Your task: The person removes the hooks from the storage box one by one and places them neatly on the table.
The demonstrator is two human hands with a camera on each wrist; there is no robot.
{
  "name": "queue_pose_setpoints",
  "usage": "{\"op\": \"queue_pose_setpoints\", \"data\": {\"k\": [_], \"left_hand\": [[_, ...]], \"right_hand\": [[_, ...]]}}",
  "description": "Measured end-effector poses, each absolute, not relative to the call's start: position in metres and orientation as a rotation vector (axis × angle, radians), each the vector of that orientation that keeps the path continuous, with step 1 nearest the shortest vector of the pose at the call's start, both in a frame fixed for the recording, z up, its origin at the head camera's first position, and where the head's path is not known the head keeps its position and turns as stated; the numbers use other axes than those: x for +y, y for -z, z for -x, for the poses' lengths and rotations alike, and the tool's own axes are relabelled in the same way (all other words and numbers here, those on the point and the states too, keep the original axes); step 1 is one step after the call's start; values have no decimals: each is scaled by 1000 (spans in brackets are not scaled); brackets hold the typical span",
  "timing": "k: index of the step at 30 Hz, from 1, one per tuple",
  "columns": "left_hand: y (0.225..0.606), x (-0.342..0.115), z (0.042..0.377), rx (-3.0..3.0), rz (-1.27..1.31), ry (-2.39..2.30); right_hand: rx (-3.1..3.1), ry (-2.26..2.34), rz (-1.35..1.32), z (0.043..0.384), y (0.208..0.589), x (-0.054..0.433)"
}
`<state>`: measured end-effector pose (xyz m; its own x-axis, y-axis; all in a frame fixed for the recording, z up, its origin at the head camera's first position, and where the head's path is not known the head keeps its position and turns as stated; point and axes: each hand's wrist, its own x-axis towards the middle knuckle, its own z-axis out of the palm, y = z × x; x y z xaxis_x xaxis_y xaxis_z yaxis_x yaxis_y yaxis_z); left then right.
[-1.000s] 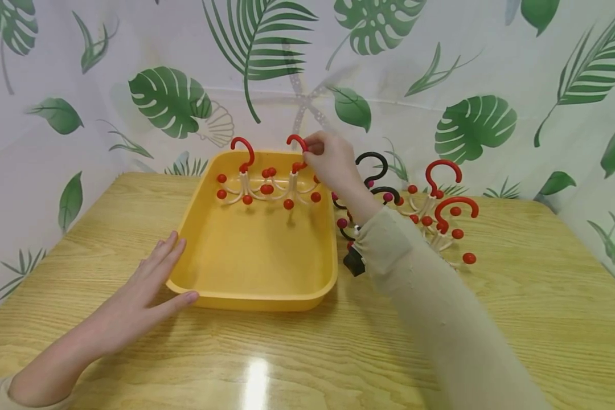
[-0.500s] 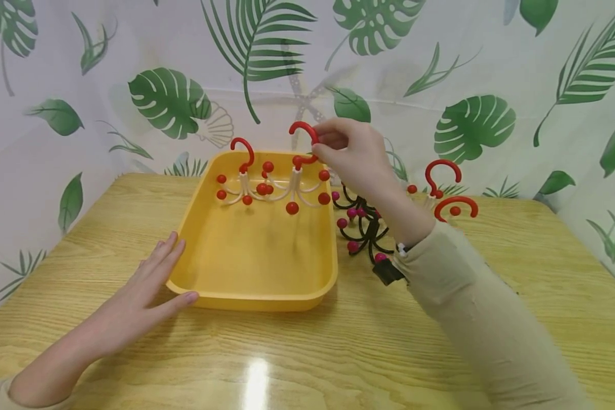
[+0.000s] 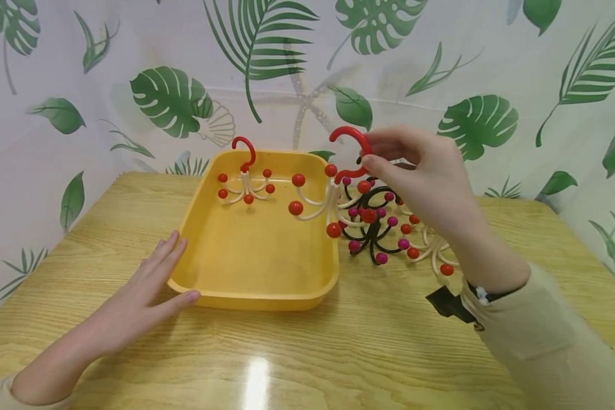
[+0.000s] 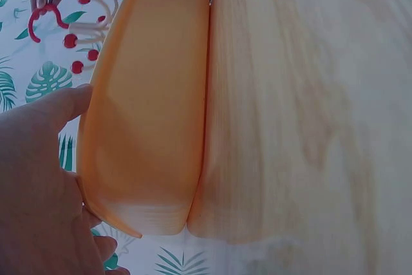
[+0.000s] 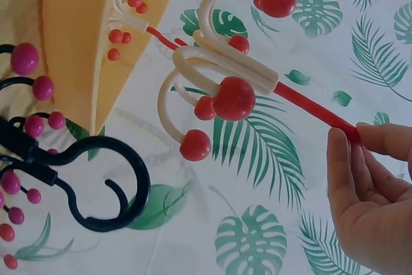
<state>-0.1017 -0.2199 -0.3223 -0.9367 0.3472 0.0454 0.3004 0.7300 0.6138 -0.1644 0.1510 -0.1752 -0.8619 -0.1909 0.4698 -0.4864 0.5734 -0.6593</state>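
Observation:
My right hand [image 3: 425, 171] pinches the red hook of a white multi-arm hanger [image 3: 332, 199] between thumb and fingers. Its curved arms end in red balls and hang in the air across the right rim of the yellow tray [image 3: 261, 303]. The right wrist view shows the same hanger [image 5: 257, 75] from the side, fingertips on the red hook. A matching hanger [image 3: 245, 182] stands upright in the tray's back left part. My left hand [image 3: 135, 299] is spread at the tray's front left corner, thumb and fingers touching the rim; the left wrist view shows the thumb there too.
Right of the tray stand black hangers [image 3: 372, 230] with pink balls, close together. More white hangers [image 3: 435, 250] with red balls stand beside them, partly behind my right arm. A leaf-print cloth [image 3: 184, 34] rises behind the wooden table [image 3: 287, 359].
The right hand has lifted the hanger up from the tray's back right part and carried it rightward, over the tray's right rim. The left hand has stayed at the tray's corner.

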Motion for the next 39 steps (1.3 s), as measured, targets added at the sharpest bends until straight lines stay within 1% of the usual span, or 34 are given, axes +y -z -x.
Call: {"op": "queue_pose_setpoints", "data": {"k": [8, 17, 26, 39], "left_hand": [[323, -220, 102, 2854, -533, -991], [323, -220, 103, 2846, -535, -1006], [323, -220, 102, 2850, -537, -998], [323, -220, 103, 2850, -535, -987]], "right_hand": [[-2514, -1155, -460, 142, 183, 178], [-2609, -1105, -477, 129, 193, 207], [-2684, -985, -468, 124, 205, 222], [-2739, -1075, -463, 127, 227, 224]]}}
